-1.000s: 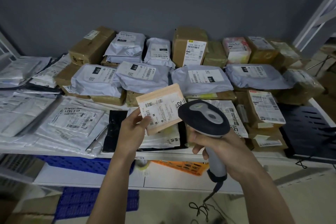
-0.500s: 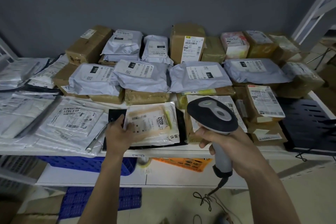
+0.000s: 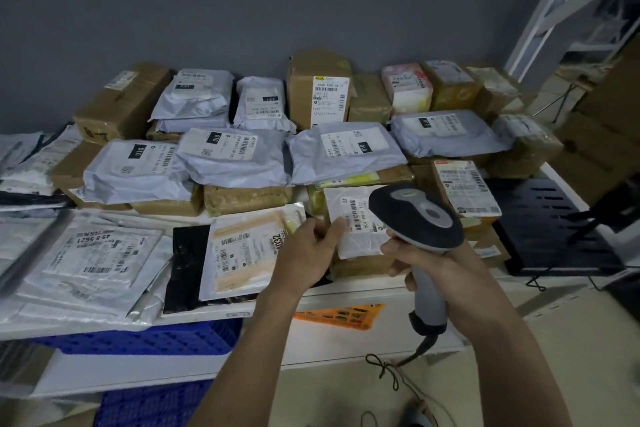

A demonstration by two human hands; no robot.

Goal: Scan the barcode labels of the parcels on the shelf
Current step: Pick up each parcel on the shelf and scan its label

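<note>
My left hand (image 3: pixel 308 246) had its thumb and fingers pinched on the near-left corner of a white poly mailer (image 3: pixel 356 222) lying on a brown box near the shelf's front edge, right of centre; my right hand (image 3: pixel 420 255) was wrapped firmly round the grey grip of the corded handheld barcode scanner (image 3: pixel 415 218), whose dark head hovered just over the mailer's right side, hiding part of its label; the barcode itself showed just left of the head. To do this step well, I judged that the left hand should tilt the mailer up and flatten its wrinkled film so the bars lay smooth, while the right drew the scanner back a little and aimed its window squarely across the whole code; too close or too oblique and the glossy plastic would likely glare. Just left lay a clear-bagged tan envelope (image 3: pixel 249 253) at the front edge; grey mailers (image 3: pixel 239 156) and taped cartons (image 3: pixel 318 90) filled the shelf (image 3: pixel 346 295) toward its back edge, their labels mostly facing up.
</note>
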